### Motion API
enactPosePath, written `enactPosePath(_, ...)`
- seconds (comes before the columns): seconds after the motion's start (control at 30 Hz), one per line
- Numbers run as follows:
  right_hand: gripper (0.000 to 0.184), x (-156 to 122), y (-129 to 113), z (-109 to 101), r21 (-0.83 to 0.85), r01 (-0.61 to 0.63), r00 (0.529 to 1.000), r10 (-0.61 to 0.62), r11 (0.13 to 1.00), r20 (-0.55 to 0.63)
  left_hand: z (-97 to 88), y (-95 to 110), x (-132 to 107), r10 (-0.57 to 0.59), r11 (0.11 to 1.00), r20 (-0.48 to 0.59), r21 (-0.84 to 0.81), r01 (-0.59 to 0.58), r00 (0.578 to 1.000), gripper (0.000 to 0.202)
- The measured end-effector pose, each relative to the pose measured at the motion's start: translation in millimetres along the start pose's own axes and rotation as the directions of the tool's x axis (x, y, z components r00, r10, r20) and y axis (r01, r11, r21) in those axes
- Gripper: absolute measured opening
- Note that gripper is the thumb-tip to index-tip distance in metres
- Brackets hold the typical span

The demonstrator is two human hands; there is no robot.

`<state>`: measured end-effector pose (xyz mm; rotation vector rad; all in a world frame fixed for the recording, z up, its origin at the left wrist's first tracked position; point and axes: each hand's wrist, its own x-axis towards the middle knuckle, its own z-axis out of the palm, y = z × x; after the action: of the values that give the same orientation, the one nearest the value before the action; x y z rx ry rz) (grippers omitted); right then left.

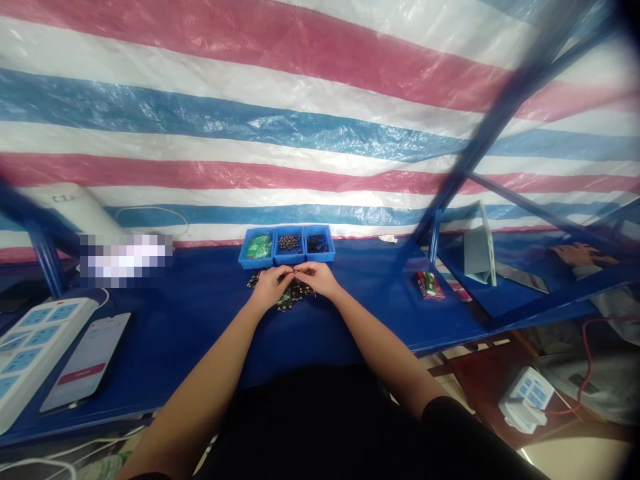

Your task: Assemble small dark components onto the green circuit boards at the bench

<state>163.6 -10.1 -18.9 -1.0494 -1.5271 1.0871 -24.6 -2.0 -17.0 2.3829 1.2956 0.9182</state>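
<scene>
My left hand (271, 285) and my right hand (319, 277) meet fingertip to fingertip over a pile of small brass-and-black parts (286, 305) on the blue table. Both are closed in a pinch. What lies between the fingertips is too small to make out. Just beyond them stand three blue bins side by side. The left bin (241, 257) holds green pieces (259, 246), the middle one (289, 259) small brass-coloured parts (290, 242), and the right one (320, 257) dark parts (317, 243).
At the left lie a phone (87, 360) and a white power strip (50, 347). A small red-and-green box (429, 285) sits right, near the blue metal frame (453, 180). Beyond it are a tablet in a stand (483, 247) and another person's hand (575, 255).
</scene>
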Motion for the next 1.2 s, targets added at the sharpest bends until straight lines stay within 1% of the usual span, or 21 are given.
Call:
enactPosePath(0.3, 0.031, -3, -6, 0, -0.007, 0.062, 0.998, -0.062, 0.998, 0.023, 5.4, -6, -1, 0.003, 1.0, -0.017, 0.009, -0.003, 1.0, 0.022)
enactPosePath(0.5, 0.032, -2, -5, 1, -0.031, 0.052, 0.999, -0.052, 0.998, -0.011, 5.1, -6, -1, 0.009, 1.0, -0.012, 0.014, -0.009, 1.0, 0.024)
enactPosePath(0.67, 0.029, -3, -5, 0, -0.045, 0.073, 0.997, -0.074, 0.996, -0.006, 4.5, -5, -1, 0.006, 1.0, -0.013, 0.024, -0.005, 1.0, 0.026)
enactPosePath(0.83, 0.03, -5, -11, 0, -0.068, 0.067, 0.998, -0.067, 0.995, -0.001, 4.1, -4, -2, 0.01, 1.0, -0.007, 0.018, -0.01, 1.0, 0.029)
enactPosePath(0.97, 0.031, -5, -12, 1, -0.055, 0.067, 0.998, -0.067, 0.996, 0.01, 5.1, -5, -2, 0.002, 1.0, -0.003, 0.026, -0.002, 1.0, 0.027)
enactPosePath(1.2, 0.031, -4, -6, 1, -0.032, 0.065, 0.998, -0.065, 0.997, 0.005, 4.6, -6, -1, 0.018, 1.0, -0.013, 0.007, -0.017, 1.0, 0.023)
